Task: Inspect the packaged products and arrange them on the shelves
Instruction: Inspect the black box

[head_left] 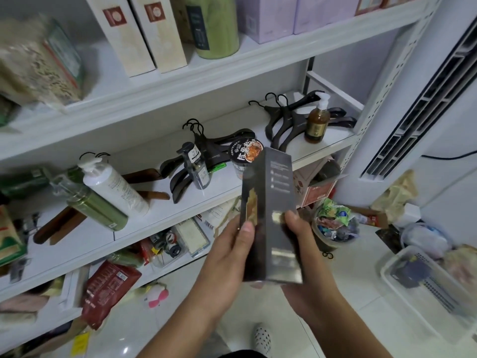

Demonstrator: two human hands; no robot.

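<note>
White clog (262,336) with dark holes

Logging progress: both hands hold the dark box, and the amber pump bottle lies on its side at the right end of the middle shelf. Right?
Not quite. The head view shows the amber pump bottle standing upright, not on its side, at the right end of the middle shelf. The left hand and right hand do hold the dark box.
</note>
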